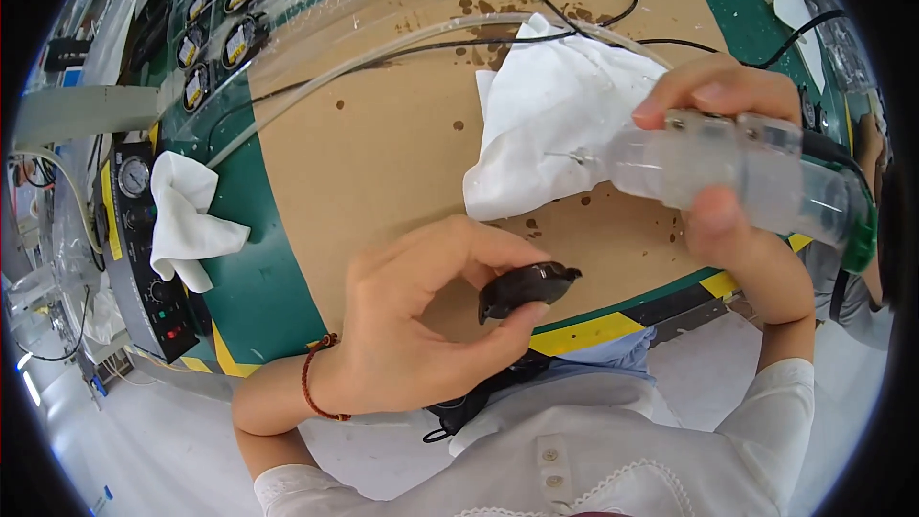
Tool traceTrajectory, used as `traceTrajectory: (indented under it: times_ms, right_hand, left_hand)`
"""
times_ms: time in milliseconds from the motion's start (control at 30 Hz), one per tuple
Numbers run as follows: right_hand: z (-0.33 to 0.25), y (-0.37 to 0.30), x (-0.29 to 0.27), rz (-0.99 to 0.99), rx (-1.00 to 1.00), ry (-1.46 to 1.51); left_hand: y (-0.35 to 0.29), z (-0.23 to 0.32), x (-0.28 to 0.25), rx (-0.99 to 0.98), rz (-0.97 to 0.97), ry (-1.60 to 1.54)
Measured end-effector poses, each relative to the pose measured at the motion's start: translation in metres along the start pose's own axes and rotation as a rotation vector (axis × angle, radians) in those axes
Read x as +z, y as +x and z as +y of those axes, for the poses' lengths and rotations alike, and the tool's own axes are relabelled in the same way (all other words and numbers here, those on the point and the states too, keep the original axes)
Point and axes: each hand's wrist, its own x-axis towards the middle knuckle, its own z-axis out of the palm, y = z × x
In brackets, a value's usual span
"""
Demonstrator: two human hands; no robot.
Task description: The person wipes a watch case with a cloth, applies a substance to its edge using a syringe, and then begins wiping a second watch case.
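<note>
Between the thumb and fingers of my left hand [407, 316], a small glossy dark part [525, 289] with a curved outline is pinched near the front edge of the table. My right hand [747, 91] grips a translucent dispensing syringe [704, 168], its fingers above the barrel and its thumb below. A thin needle tip [571, 156] points left, above and apart from the dark part. At the syringe's back end is a green cap [859, 235] with a dark hose by it. Behind the needle lies a crumpled white cloth [541, 134].
A stained brown cardboard sheet [373, 153] covers the green tabletop [239, 273]. To the left are a second white cloth [182, 220] and a black control box [144, 268] with a gauge. Several round dark parts [239, 38] sit far left. A black cable [440, 43] crosses the back.
</note>
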Motion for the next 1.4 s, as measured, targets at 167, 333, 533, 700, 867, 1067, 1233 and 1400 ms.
traceTrajectory:
  times_ms: [167,333,533,700,867,1067,1233,1400]
  right_hand:
    - [-0.014,-0.006,0.002,-0.029,0.117,0.210]
    - [-0.018,-0.004,0.002,-0.247,0.204,0.383]
    - [-0.018,-0.013,0.022,-0.105,0.218,0.449]
    - [-0.017,-0.011,0.024,-0.145,0.243,0.437]
    - [-0.016,-0.010,0.024,-0.163,0.230,0.444]
    - [-0.016,-0.011,0.024,-0.126,0.268,0.450]
    - [-0.014,-0.010,0.023,-0.149,0.232,0.442]
    - [-0.013,-0.010,0.019,-0.181,0.216,0.406]
  left_hand:
    - [-0.001,-0.006,0.003,-0.106,0.028,-0.014]
    - [0.000,-0.022,0.011,0.080,0.180,0.004]
    - [0.005,-0.013,0.007,0.129,0.092,0.155]
    - [0.003,-0.016,0.008,0.138,0.102,0.140]
    - [0.003,-0.018,0.008,0.153,0.105,0.148]
    - [0.004,-0.016,0.008,0.142,0.113,0.146]
    - [0.005,-0.014,0.008,0.135,0.113,0.150]
    - [0.006,-0.010,0.005,0.109,0.076,0.200]
